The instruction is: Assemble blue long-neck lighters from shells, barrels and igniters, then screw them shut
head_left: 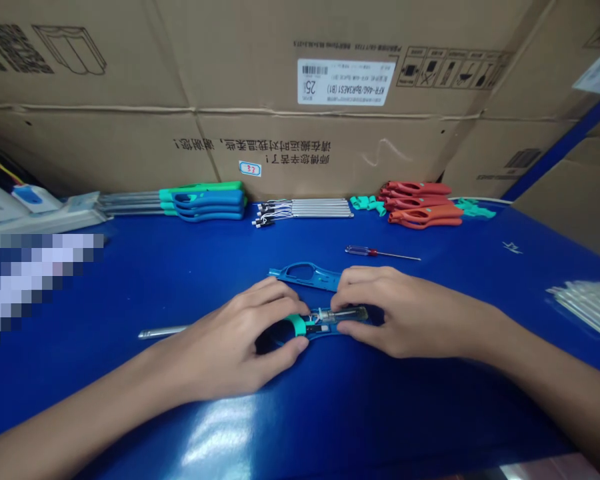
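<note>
On the blue tabletop lies an opened long-nosed lighter, a blue handle half-shell [337, 333] with parts set in it. My left hand [240, 327] is closed round its left part, fingertips and thumb at the teal trigger [297, 325]. A metal tube [163, 332] sticks out to the left from under that hand. My right hand [405, 313] pinches the right part of the shell, around the clear fuel tank [347, 314]. White wires and a black piece show between the hands. Just behind lies the other blue half-shell [324, 279], its right end hidden by my right fingers.
A screwdriver [367, 252] lies behind my right hand. Along the cardboard wall [250, 73] are blue and green lighters [210, 203], metal tubes with wires [320, 208], teal triggers [367, 203] and red handles [423, 215]. A clear bag of sticks [587, 307] lies far right.
</note>
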The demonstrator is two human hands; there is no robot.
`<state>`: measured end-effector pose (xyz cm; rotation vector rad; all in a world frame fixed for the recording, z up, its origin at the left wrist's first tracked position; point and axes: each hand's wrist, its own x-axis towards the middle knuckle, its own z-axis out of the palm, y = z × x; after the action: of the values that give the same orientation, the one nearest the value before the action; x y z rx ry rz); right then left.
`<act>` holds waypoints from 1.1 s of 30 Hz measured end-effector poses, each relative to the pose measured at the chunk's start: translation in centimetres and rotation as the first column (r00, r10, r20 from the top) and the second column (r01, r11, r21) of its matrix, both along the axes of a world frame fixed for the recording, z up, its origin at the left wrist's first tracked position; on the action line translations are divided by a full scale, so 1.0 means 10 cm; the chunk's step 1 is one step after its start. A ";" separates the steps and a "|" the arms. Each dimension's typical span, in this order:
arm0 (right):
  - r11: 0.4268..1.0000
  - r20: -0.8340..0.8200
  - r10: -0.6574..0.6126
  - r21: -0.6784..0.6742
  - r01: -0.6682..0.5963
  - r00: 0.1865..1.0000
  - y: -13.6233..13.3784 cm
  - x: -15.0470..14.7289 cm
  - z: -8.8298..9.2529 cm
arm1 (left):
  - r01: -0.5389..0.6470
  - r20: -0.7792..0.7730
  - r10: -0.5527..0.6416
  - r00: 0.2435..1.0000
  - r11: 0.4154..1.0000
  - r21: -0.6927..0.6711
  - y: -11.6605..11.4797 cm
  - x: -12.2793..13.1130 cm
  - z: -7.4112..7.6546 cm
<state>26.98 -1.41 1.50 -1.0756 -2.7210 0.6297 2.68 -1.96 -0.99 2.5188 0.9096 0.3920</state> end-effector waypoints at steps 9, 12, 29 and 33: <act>0.998 0.030 0.057 0.032 -0.058 0.998 0.00 -0.02 0.02 | -0.049 -0.074 0.052 0.996 0.998 0.038 0.05 0.13 0.10; 0.997 0.036 0.067 0.037 -0.068 0.997 0.00 -0.02 0.01 | -0.046 -0.161 0.051 0.986 0.998 0.033 0.13 0.23 0.18; 0.992 0.040 0.090 0.082 -0.093 0.995 -0.04 -0.02 -0.02 | 0.272 -0.587 -0.156 0.794 0.956 0.113 0.35 0.59 0.55; 0.989 0.050 0.096 0.105 -0.101 0.994 -0.04 -0.02 -0.02 | 0.268 -0.584 -0.157 0.797 0.957 0.108 0.35 0.58 0.53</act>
<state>26.81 -1.76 1.25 -0.9466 -2.8247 0.4712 8.53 1.55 4.30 2.9357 0.7933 -0.4039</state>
